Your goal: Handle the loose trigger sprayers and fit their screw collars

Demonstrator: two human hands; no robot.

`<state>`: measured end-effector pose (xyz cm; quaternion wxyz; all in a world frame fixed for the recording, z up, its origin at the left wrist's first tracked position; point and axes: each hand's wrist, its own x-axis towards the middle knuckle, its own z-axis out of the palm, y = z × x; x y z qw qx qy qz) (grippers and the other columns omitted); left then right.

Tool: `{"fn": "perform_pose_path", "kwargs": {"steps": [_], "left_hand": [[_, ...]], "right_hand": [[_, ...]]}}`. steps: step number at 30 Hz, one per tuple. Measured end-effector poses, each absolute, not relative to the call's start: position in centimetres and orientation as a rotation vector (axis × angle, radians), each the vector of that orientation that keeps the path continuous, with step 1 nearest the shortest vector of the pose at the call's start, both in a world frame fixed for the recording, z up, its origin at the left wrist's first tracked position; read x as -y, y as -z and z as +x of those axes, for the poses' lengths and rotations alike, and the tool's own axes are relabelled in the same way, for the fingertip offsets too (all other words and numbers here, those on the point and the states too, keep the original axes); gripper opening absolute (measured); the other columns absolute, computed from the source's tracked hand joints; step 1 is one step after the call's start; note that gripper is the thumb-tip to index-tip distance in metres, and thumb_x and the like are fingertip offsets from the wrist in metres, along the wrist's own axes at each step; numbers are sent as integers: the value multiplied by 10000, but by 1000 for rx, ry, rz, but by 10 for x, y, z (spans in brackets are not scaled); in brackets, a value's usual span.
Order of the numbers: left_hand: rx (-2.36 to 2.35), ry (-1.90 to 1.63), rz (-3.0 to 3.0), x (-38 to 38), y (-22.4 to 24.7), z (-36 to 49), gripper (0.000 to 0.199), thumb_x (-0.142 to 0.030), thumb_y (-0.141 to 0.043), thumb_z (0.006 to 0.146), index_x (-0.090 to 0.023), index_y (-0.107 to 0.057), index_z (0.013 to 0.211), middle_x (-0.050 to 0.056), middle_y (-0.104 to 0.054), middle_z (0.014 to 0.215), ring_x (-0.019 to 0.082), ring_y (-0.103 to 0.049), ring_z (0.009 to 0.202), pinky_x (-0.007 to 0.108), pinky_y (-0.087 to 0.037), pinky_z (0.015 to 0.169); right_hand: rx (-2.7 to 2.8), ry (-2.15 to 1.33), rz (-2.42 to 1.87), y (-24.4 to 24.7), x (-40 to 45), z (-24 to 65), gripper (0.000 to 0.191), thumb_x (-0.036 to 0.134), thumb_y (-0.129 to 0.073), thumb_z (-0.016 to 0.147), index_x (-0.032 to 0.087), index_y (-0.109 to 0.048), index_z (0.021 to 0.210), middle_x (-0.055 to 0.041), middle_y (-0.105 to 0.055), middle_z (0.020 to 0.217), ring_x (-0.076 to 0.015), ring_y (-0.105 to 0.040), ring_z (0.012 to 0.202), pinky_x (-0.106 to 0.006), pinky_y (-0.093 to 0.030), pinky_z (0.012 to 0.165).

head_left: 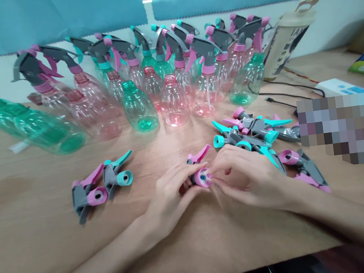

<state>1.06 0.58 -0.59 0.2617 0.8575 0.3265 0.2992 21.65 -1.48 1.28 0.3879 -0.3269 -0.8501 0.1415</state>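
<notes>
My left hand [171, 188] is closed around a grey and pink spray trigger head [202, 178], its pink trigger pointing away from me. The collar's open end faces up towards me, with a small blue spot inside it. My right hand [245, 177] is closed too, thumb and fingertips pinching at the right edge of that collar. Whether something small sits between those fingertips cannot be made out. Left of my hands lie two loose spray heads, one with a pink collar [97, 195] and one with a turquoise collar [125, 178].
Several loose spray heads [245, 139] are heaped behind my right hand, with another pink one [305, 168] beside its wrist. Green bottles [140, 108] and pink bottles [174, 102] line the back, many topped with sprayers. A tall cup [284, 39] and black cable [283, 97] are at right.
</notes>
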Motion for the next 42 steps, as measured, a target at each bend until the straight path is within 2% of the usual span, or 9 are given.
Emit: {"fn": "perform_pose_path", "kwargs": {"steps": [10, 22, 25, 30, 37, 42], "left_hand": [[-855, -820, 2362, -5, 5, 13, 242, -200, -598, 855, -187, -592, 1097, 17, -621, 832, 136, -556, 721, 260, -479, 683], [-846, -863, 2362, -3, 7, 13, 330, -169, -645, 817, -163, -557, 1135, 30, -642, 928, 138, -563, 772, 278, -480, 762], [-792, -888, 2369, -2, 7, 14, 344, -171, -638, 823, -164, -538, 1153, 35, -653, 967, 139, -562, 777, 283, -483, 771], [-753, -932, 2418, 1, 2, 7, 349, -146, -626, 829, -165, -527, 1163, 49, -650, 1021, 168, -576, 894, 297, -485, 790], [-811, -895, 2465, 23, -9, -35, 308, -259, -583, 867, -141, -544, 1148, 49, -660, 880, 180, -582, 864, 296, -485, 766], [-949, -825, 2514, 48, -21, -72, 314, -338, -508, 906, -140, -562, 1143, 66, -663, 883, 192, -581, 876, 303, -494, 755]], "right_hand": [[2178, -354, -1016, -8, 19, 211, 143, 144, -542, 830, 187, -545, 967, -34, -619, 846, -157, -588, 786, -256, -465, 609], [2060, -274, -1001, -1, 26, 209, 104, 114, -556, 800, 201, -505, 824, 4, -621, 715, -117, -569, 591, -230, -444, 518], [2049, -296, -1031, -2, 28, 209, 144, 122, -575, 786, 212, -463, 770, -3, -647, 715, -123, -591, 573, -235, -455, 501], [2028, -254, -1023, -10, 33, 201, 222, 109, -581, 772, 232, -399, 739, 19, -665, 709, -124, -622, 593, -226, -464, 506], [2137, -289, -975, -18, 43, 166, 224, 149, -559, 791, 230, -357, 737, 26, -623, 647, -127, -627, 566, -215, -404, 443], [2214, -340, -822, -23, 49, 133, 243, 126, -526, 806, 233, -315, 748, 24, -641, 666, -121, -630, 571, -221, -426, 489]]}}
